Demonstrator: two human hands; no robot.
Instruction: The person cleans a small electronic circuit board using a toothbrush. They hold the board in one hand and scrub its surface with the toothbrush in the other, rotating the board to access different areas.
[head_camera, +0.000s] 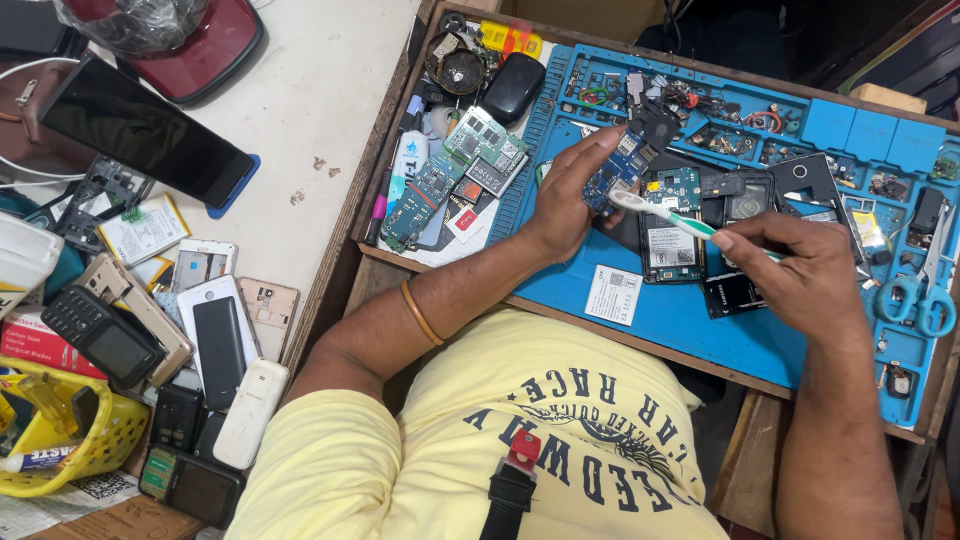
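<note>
Head view: left hand (565, 200) grips a small blue circuit board (612, 178) above the blue mat (700, 325) on the bench. Right hand (805, 275) pinches a toothbrush (672, 217), long axis running left-right w/ bristle end touching the board (right of the left-hand fingers).

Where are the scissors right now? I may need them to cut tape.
In the head view, the scissors lie at the far right edge of the blue mat, handles toward the person, just right of the right hand holding the toothbrush.
</note>
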